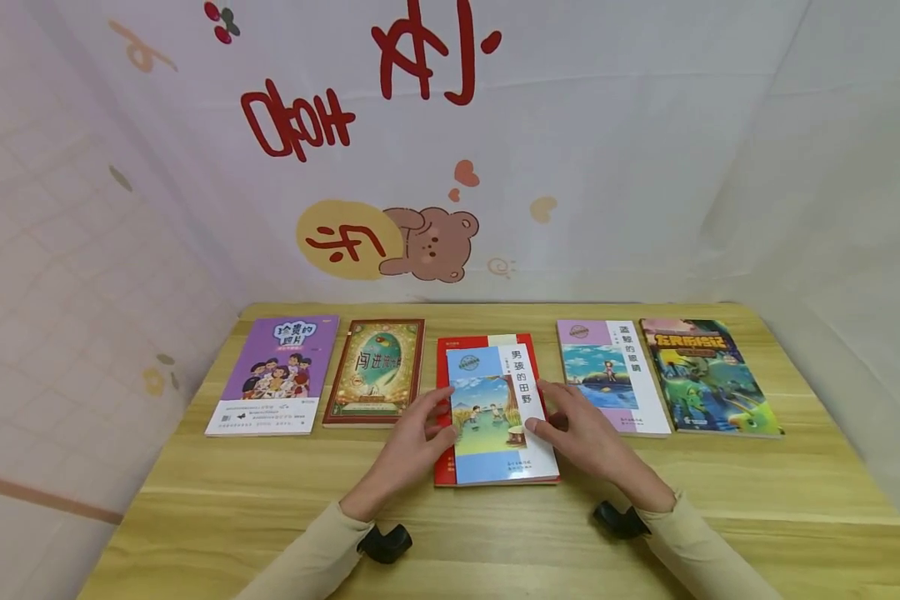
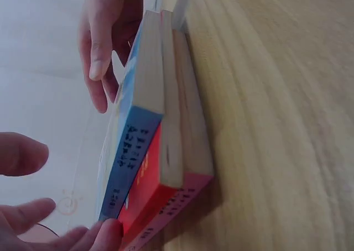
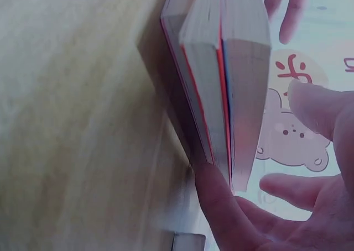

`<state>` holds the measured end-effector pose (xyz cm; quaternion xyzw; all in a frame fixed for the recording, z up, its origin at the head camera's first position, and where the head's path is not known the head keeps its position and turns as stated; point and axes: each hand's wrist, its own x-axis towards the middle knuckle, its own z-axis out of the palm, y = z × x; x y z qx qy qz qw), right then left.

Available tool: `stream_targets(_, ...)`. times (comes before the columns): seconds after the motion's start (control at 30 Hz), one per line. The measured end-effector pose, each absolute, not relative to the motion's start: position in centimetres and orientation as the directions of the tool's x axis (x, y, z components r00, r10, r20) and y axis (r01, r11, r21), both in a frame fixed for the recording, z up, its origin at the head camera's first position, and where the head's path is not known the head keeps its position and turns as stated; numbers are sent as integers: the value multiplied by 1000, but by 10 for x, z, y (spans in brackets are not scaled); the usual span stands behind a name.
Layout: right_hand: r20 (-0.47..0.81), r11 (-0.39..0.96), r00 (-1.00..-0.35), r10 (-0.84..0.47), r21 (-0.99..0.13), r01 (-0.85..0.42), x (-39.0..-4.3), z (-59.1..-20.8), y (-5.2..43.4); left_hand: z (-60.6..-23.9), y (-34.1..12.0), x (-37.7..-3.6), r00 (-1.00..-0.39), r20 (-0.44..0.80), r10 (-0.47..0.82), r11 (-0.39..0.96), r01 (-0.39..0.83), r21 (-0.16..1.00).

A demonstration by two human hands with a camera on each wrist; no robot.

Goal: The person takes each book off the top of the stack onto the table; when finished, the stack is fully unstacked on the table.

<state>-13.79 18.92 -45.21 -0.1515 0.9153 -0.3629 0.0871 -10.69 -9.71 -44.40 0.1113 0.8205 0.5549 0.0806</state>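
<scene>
A stack of three books lies flat in the middle of the wooden table (image 1: 495, 533). On top is a blue-covered book (image 1: 498, 417), under it a red book (image 1: 442, 471), and at the bottom a pink-spined book (image 2: 177, 207). My left hand (image 1: 438, 421) rests against the stack's left edge, with straight fingers touching the spines (image 2: 105, 231). My right hand (image 1: 547, 412) touches the right edge with its fingers extended and the thumb on the cover. A finger (image 3: 221, 207) lies along the page side. Neither hand curls round a book.
Four more books lie in a row across the table. On the left are a purple one (image 1: 273, 375) and a green-and-red one (image 1: 375, 371). On the right are a white-and-pink one (image 1: 611, 375) and a dinosaur-cover one (image 1: 705, 375). Printed cloth walls enclose the back and sides.
</scene>
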Motion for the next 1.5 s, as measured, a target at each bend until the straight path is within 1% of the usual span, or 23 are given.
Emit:
stream_targets(0.13,-58,669,-939,-339,-717,-197,-141,-452,187,-446,-95,-108,-959,-41,280,398,77,914)
stream_targets(0.3,-73,665,-939,-336,-725,-182,-146,-454,184,-446,-95,-108,-956,-52,289,449,87,889)
stream_targets(0.5,-70,630,-935,-347,-756,-177,-152,-457,182,-447,-95,-107,-958,-61,279,442,71,894)
stream_targets(0.87,-36,559,-911,-412,-799,-221,-156,-457,193,-447,-94,-106,-939,-47,342,509,142,849)
stream_targets(1.07,-68,611,-907,-416,-759,-223,-152,-450,197,-448,-95,-108,-933,-51,356,538,160,828)
stream_targets(1.23,-102,696,-927,-362,-691,-195,-147,-445,196,-449,-97,-106,-941,-39,337,515,149,844)
stream_targets(1.33,-72,719,-938,-340,-662,-210,-142,-444,199,-449,-99,-103,-951,-6,310,502,158,850)
stream_targets(1.43,-11,681,-934,-356,-688,-252,-137,-443,205,-449,-102,-99,-957,19,291,513,172,841)
stream_targets(1.5,26,645,-929,-370,-712,-277,-135,-442,210,-452,-103,-98,-957,3,289,536,164,828)
